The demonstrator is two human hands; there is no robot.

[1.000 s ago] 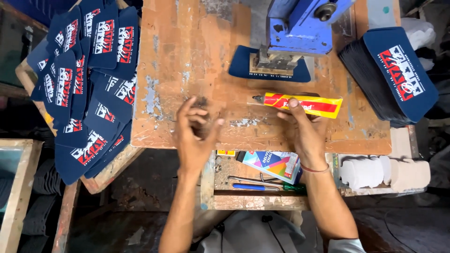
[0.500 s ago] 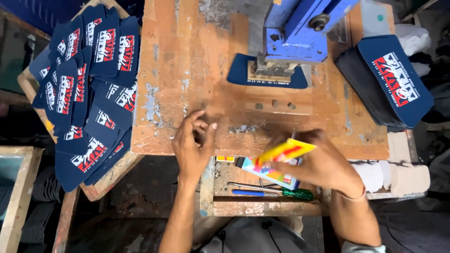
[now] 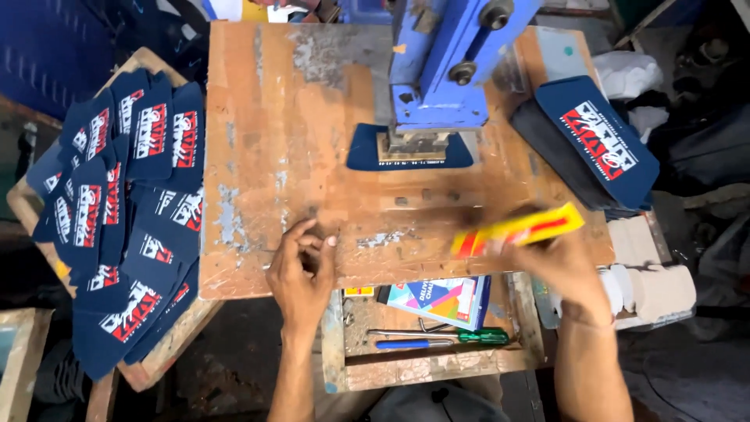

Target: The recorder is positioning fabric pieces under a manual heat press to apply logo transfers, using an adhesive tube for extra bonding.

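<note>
My right hand [image 3: 558,270] grips a yellow and red tube-shaped pack [image 3: 517,230], blurred with motion, just over the front right of the worn wooden table [image 3: 266,156]. My left hand [image 3: 301,273] rests at the table's front edge with its fingers curled; whether something small sits between the fingertips I cannot tell. A blue press machine [image 3: 445,62] stands at the back of the table. Under its head lies a dark blue cut piece [image 3: 363,148].
Several dark blue printed pieces [image 3: 125,219] lie fanned out on a board to the left. A stack of the same pieces [image 3: 598,144] sits at the right. Below the table edge a tray holds a colourful box [image 3: 441,301] and screwdrivers [image 3: 449,338].
My right hand has lifted the yellow and red pack from below the table edge back up over the table's front right. The left hand has stayed in place.
</note>
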